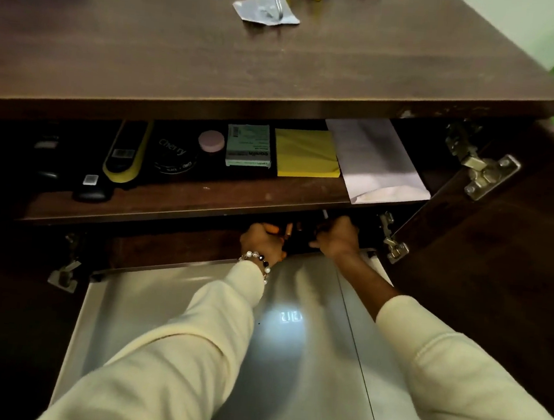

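a: have i got it?
b: cannot tell. your left hand (263, 240) and right hand (337, 237) curl at a dark item (301, 238) in the bottom compartment (171, 249). draw it out low, clear of the shelf (202, 200).

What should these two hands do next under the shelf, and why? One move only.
Probably draw both hands back out over the floor. The left hand and right hand are curled on a dark item in the lower compartment, beneath the shelf, where it is too dark to identify; the door stands open.
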